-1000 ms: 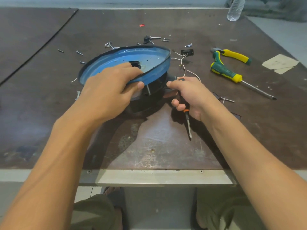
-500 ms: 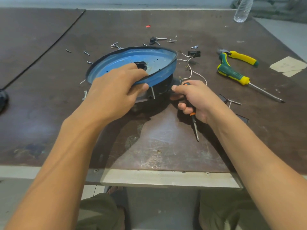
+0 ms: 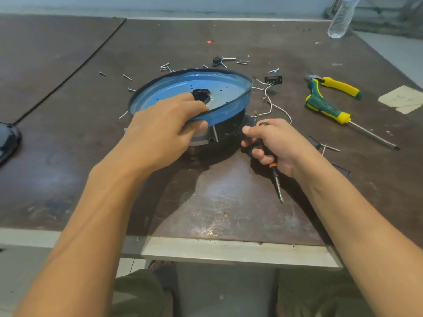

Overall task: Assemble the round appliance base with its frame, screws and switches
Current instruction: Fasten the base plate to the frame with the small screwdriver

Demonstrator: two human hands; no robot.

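Round appliance base (image 3: 219,92) tilted on counter (image 3: 229,213); left hand (image 3: 164,124) grips blue rim, right hand (image 3: 272,143) clamps orange-collared screwdriver (image 3: 275,177), tip toward person; loose screws (image 3: 166,66) behind.

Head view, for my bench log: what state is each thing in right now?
Blue base, tilted
Left hand, grips the base's rim
Right hand, grips small screwdriver, tip pointing away from base
Green screwdriver, lying untouched
Pliers, lying untouched
Switch, loose, wires attached
Screws, scattered loose
Bottle, upright
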